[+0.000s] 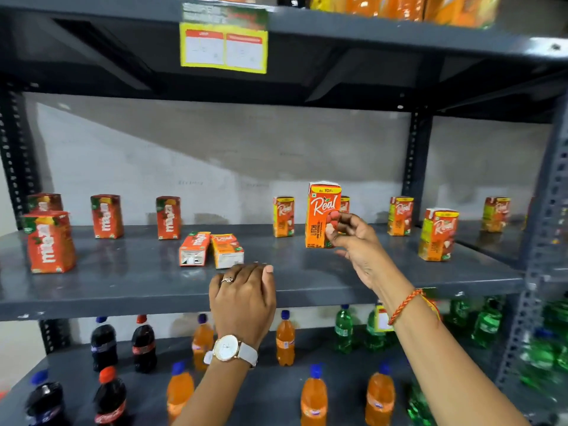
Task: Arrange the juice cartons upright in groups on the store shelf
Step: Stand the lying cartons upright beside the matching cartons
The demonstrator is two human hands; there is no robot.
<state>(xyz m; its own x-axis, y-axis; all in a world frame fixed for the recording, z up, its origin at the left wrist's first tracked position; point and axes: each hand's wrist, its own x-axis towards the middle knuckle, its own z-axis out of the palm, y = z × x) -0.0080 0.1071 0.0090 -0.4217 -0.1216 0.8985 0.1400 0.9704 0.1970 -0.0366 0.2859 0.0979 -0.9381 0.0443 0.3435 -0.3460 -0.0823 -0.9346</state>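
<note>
The right hand (353, 238) pinches a Real litchi carton (322, 215) at its right edge, thumb and fingertips closed on it, while the carton stands upright on the middle shelf (138, 281), right of centre; whether its base is fully seated or just above the surface I cannot tell. The left hand (242, 298) rests curled and empty on the shelf's front lip, just in front of two fallen cartons (212, 249).

The step in hand looks to be setting this carton among its own kind; to do it well, lower it flat on its base before the fingers let go, front face outward, close beside the other Real cartons (436, 235) rather than apart from them; a grip this near one edge could tip it on release, so release gently.

The held carton's long axis runs vertical, top flap up, label facing the person. The two fallen cartons lie flat side by side, long axes running front to back, their ends towards the shelf edge; they likely need standing next, one with the Maaza cartons (50, 241) at the left, one with the Real group.
</note>
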